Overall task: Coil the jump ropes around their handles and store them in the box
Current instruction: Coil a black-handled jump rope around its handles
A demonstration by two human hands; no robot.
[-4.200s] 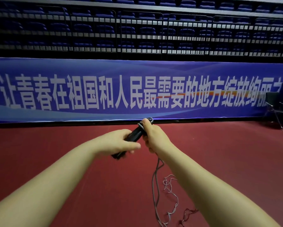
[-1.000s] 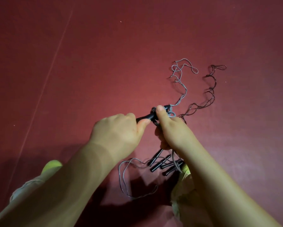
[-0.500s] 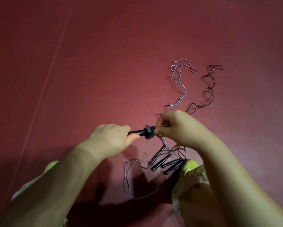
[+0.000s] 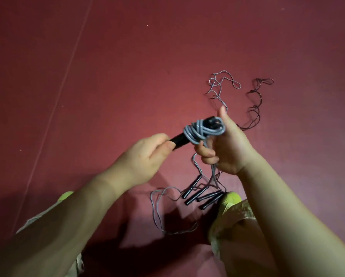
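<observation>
Item: black handle point(image 4: 180, 140), held up over the red floor point(image 4: 107, 76). I have the left hand point(image 4: 141, 156) gripping its near end, fingers and thumb curled round it; the long axis runs from that grip up and to the right, toward the right hand point(image 4: 225, 148). Item: grey rope point(image 4: 199, 131), several turns bunched round the handle's far end, just beyond the left grip and touching the right thumb point(image 4: 223, 116). I have the right hand's lower fingers point(image 4: 204, 152) pinching the free strand where it drops from the coil; its thumb points up beside the coil. The right hand is the nearer to the winding, so my judgement is that it carries the next turn while the left only steadies. Item: unwound grey tail point(image 4: 159, 208), hanging below the right grip and looping on the floor under both forearms. Item: four spare black handles point(image 4: 199, 193), lying on the floor directly below the right grip, just beside a yellow-green shoe point(image 4: 230, 197). Item: second grey rope point(image 4: 219, 84) and a dark rope point(image 4: 255, 108), slack on the floor beyond the right hand, well apart from the coil. Room: open floor left of and beyond the left grip. Risk, as I judge it: the tail may snag the handles below. Box: not in view.
</observation>
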